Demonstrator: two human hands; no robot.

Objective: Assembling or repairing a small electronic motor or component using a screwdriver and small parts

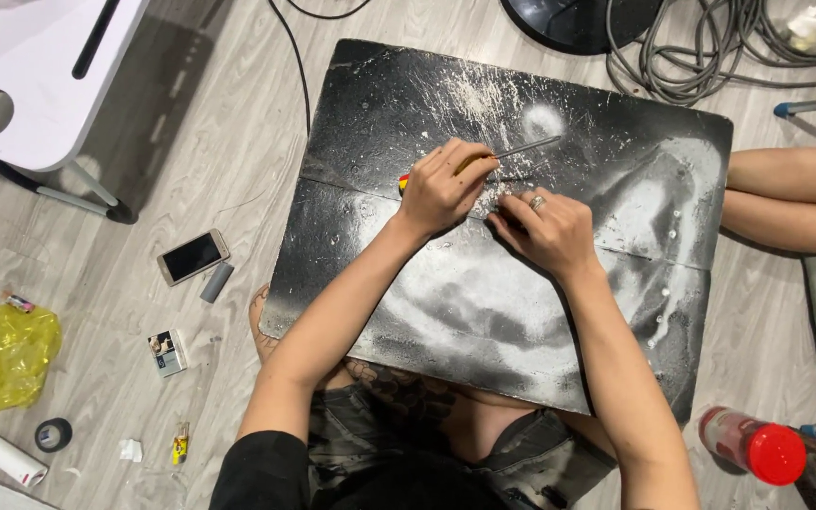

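Centrally, on the black board (pixel 483 312) across the lap: a screwdriver (pixel 521 149), thin metal shaft, coloured handle. Left hand (pixel 443 189) has its grip closed round the handle; right hand (pixel 551 231) presses fingers down on something small, hidden. Likely light, stiff, slim; best held by the handle. Phone (pixel 192 256) on the floor.

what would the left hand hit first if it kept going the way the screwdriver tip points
The left hand aims the screwdriver up and right across the black board. That line crosses bare, white-dusted board to its far edge, then likely the grey cable coil on the floor; height is hard to judge.
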